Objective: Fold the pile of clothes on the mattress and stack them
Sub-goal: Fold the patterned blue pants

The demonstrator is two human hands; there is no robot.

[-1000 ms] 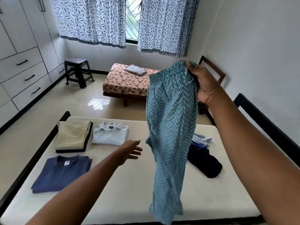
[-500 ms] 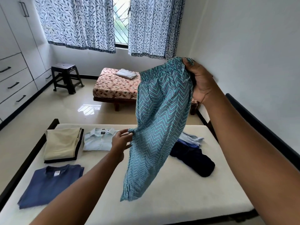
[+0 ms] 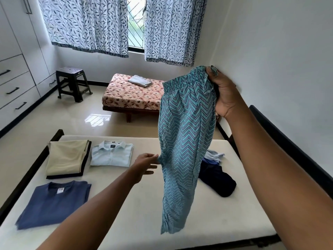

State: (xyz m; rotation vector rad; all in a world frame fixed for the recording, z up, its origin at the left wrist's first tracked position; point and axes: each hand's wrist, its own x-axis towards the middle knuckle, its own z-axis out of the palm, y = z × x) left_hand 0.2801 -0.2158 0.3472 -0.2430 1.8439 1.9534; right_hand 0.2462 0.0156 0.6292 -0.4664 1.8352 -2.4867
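The right hand is raised high above the far right corner of the mattress, its fingers curled tight around one end of the elastic waistband of the teal zigzag trousers. The trousers hang straight down from that grip in the air over the right half of the mattress, with the hem dangling over its near part.

The left hand reaches out over the middle of the mattress with its fingers loosely stretched. The topmost fingertip meets the left edge of the hanging trousers about halfway down, and the hand has hold of nothing that shows.

3 folded pieces lie flat on the left half of the mattress:
- A beige garment sits at the far left corner, on top of a dark one.
- A pale blue collared shirt lies just beside it, toward the middle of the far edge.
- A blue T-shirt lies on the near left part.

On the right side of the mattress, partly behind the trousers, lies the unfolded pile, dark navy cloth with paler blue pieces at its far end.

Beyond the far end of the mattress stands a low bed with a floral cover and 1 folded grey cloth on it. A dark stool stands further left.
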